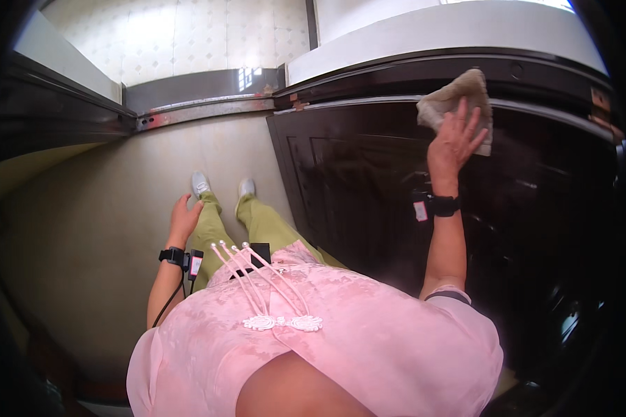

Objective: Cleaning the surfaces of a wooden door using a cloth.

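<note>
With fingers spread, my right hand (456, 138) holds a beige cloth (467, 88) flat against the upper part of a dark brown, glossy panelled door (365, 172). The cloth lies across the light strip along the door's hinged edge and sticks out past my fingertips. My left hand (184, 216) hangs beside my left leg with nothing in it, its thumb apart from the fingers. Each wrist carries a black strap with a small device.
A metal threshold (208, 110) crosses the doorway ahead, with patterned tiles (214, 47) beyond it. Copper-coloured hinges (600, 101) join the door to its dark frame (542, 70). Another dark frame side (57, 101) stands at left. My shoes (200, 182) rest on the beige floor (109, 182).
</note>
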### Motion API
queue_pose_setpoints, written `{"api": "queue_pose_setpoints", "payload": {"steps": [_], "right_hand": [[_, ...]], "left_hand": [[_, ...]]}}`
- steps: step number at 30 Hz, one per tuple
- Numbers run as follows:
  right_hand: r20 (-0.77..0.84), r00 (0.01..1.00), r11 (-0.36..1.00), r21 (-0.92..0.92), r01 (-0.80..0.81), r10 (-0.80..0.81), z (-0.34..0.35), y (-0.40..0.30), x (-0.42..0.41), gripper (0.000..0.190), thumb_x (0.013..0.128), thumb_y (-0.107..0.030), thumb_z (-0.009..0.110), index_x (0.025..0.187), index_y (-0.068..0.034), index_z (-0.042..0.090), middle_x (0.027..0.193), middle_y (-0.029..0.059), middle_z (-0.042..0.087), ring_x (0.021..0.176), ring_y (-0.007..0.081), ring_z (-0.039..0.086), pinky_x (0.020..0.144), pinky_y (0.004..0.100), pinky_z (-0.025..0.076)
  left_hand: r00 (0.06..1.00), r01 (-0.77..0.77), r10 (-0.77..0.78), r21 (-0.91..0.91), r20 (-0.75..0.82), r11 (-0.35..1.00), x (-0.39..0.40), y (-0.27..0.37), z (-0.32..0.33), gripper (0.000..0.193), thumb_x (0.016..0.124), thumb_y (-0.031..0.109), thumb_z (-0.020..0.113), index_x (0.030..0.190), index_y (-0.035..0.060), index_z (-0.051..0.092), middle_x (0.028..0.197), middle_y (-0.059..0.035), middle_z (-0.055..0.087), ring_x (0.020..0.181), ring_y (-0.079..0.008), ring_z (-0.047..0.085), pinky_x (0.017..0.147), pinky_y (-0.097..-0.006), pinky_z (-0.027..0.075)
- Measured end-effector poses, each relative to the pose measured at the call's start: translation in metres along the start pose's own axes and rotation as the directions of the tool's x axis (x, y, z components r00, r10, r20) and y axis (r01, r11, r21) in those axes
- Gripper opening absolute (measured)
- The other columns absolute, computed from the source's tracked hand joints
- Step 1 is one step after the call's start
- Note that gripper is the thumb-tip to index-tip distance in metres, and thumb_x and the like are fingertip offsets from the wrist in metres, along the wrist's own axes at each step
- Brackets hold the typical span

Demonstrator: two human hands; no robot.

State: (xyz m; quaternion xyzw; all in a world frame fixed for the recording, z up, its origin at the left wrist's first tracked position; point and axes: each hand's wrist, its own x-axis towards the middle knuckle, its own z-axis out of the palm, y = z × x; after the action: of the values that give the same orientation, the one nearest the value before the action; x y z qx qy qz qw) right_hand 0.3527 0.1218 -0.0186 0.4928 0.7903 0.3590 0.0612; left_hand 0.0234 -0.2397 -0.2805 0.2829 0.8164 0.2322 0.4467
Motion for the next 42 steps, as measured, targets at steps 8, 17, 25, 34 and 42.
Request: {"api": "queue_pose_setpoints", "payload": {"steps": [8,17,25,34,42], "right_hand": [[0.293,0.935,0.965,0.225,0.136,-0.200,0.053,-0.107,-0.069,0.029,0.080,-0.016,0.045,0.106,-0.008,0.057,0.123,0.0105,0.051,0.124,0.0271,0.035,0.101,0.0508,0.023],[0.016,0.580,-0.579,-0.091,-0.810,-0.815,-0.045,-0.174,-0.139,0.027,0.092,-0.015,0.048,0.116,-0.002,0.050,0.109,0.0082,0.058,0.095,0.0190,0.059,0.083,0.0331,0.050],[0.704,0.639,-0.659,0.325,-0.678,-0.310,-0.021,-0.173,-0.213,0.053,0.084,-0.036,0.058,0.128,-0.014,0.038,0.117,0.0075,0.049,0.103,0.0207,0.047,0.075,0.0402,0.043],[0.148,0.532,-0.549,-0.334,-0.767,-0.834,-0.082,-0.213,-0.257,0.055,0.085,-0.051,0.048,0.121,-0.010,0.046,0.110,0.0110,0.058,0.095,0.0259,0.059,0.085,0.0419,0.047],[0.108,0.787,-0.793,-0.122,-0.596,-0.608,-0.114,-0.075,-0.162,0.061,0.084,-0.051,0.051,0.127,-0.008,0.042,0.123,0.0121,0.051,0.113,0.0283,0.049,0.096,0.0455,0.039]], "left_hand": [[0.973,-0.191,0.204,-0.120,0.107,0.974,-0.022,0.060,-0.007,0.061,0.076,0.038,0.064,0.117,-0.0053,0.049,0.115,-0.0231,0.053,0.110,-0.0325,0.050,0.094,-0.0369,0.038],[0.798,0.039,0.472,-0.813,0.375,0.581,-0.085,0.119,-0.025,0.054,0.093,0.038,0.040,0.129,-0.0021,0.038,0.126,-0.0135,0.048,0.116,-0.0239,0.046,0.100,-0.0365,0.033],[0.862,0.147,0.273,-0.726,0.427,0.672,-0.152,0.150,-0.005,0.024,0.086,0.010,0.051,0.108,0.0006,0.052,0.094,-0.0112,0.062,0.079,-0.0186,0.063,0.066,-0.0294,0.054],[0.710,-0.151,0.362,-0.371,0.604,0.916,-0.179,0.149,-0.021,0.054,0.084,0.029,0.060,0.123,-0.0037,0.043,0.095,-0.0096,0.061,0.082,-0.0147,0.058,0.069,-0.0279,0.047],[0.871,-0.086,0.367,-0.634,0.327,0.769,-0.168,0.098,-0.069,0.045,0.089,0.034,0.052,0.125,0.0067,0.046,0.110,-0.0048,0.058,0.101,-0.0143,0.054,0.084,-0.0290,0.042]]}}
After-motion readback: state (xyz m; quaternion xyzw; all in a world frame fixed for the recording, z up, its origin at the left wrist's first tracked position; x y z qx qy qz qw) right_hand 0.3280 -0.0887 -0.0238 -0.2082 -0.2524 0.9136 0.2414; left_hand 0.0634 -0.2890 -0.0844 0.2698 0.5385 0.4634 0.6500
